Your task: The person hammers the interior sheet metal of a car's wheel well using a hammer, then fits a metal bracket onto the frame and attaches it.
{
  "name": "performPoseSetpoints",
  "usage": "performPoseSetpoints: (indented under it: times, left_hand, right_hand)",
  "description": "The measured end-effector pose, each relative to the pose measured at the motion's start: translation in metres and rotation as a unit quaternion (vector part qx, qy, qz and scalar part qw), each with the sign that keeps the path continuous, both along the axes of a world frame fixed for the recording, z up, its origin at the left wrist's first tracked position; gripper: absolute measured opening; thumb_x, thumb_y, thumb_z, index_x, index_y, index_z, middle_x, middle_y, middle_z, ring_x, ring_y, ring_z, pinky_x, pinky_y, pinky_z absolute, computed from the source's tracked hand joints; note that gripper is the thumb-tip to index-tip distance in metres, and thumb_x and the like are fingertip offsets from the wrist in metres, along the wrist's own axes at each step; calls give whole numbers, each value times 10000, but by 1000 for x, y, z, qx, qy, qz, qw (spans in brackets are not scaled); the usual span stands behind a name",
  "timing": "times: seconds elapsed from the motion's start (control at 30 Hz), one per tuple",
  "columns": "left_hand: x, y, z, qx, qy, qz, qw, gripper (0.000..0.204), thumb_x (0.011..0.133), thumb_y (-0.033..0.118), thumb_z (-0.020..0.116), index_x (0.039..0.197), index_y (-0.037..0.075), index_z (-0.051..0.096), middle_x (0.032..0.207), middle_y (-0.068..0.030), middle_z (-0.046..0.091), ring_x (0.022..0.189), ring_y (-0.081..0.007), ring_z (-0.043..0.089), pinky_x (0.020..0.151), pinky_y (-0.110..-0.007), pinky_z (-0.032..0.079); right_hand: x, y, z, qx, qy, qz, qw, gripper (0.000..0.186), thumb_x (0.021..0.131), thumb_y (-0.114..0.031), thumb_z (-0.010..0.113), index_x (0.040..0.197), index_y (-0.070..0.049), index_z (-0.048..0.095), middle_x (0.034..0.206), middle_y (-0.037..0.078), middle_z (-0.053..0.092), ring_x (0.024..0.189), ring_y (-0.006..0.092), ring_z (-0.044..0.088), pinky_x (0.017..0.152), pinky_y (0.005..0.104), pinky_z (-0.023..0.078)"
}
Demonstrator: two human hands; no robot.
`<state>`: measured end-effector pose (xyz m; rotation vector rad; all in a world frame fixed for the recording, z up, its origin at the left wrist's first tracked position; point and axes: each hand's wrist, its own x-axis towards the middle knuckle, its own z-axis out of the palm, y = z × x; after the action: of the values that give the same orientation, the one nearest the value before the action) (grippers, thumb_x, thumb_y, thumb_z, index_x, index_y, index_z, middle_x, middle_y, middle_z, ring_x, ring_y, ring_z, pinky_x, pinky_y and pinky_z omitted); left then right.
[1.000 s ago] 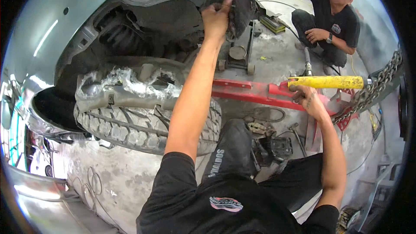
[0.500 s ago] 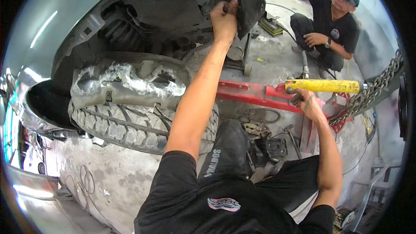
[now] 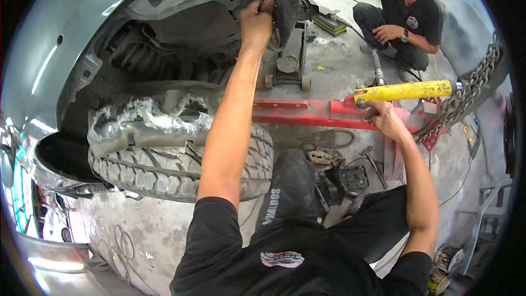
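Note:
My left arm reaches up into the wheel arch of a grey-green vehicle. There my left hand is closed against the dark inner panel at the arch's far right end. Its fingertips are hidden, so what they grip does not show. On the right, my right hand curls its fingers at the left end of a yellow cylinder, just over a red steel beam. Below my left forearm stands a knobby tire, with a torn, white-coated grey part over its top.
A co-worker crouches at the far right. A heavy chain hangs by the cylinder's right end. A wheeled jack stands beyond the beam. Metal tools lie by my knees, and cables loop on the floor at left.
The view has shifted, so the vehicle, beam and co-worker appear farther left. Both my hands keep about the same places on the panel and the cylinder.

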<state>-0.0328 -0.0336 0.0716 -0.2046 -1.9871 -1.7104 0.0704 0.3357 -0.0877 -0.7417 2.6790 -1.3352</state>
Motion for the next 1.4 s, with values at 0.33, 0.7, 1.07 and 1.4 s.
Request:
performPoseSetpoints:
  times: [0.33,0.7,1.07,1.4]
  left_hand:
    - [11,-2,26,68,-193,-65,977,284,1057,356,577,916,112,551,693,-24,528,535,-116,436,452,-312,337]
    - [-8,-27,6,-210,-30,9,977,462,989,436,651,1174,13,634,1035,-158,661,960,-212,593,847,-391,449]
    - [136,105,-148,124,-29,35,991,201,951,83,646,1131,-3,671,957,-44,683,885,-117,619,785,-305,511]
    - [149,70,-169,143,5,80,986,237,899,-60,659,1130,-37,701,1047,-87,647,826,-154,647,722,-279,529]
  right_hand:
    - [4,1,7,-17,-41,8,999,542,679,96,447,1179,66,652,855,192,714,793,268,708,761,388,572]
    - [-17,-3,-13,-6,-86,17,996,568,690,77,452,1226,59,639,922,155,720,826,224,697,778,332,572]
    - [-3,-117,23,-333,-181,-135,915,374,868,12,592,1233,80,641,1178,197,713,1052,257,710,917,345,565]
    - [15,-213,36,-477,-164,-69,861,376,871,66,592,1243,120,615,1240,211,684,1066,239,675,930,318,536]
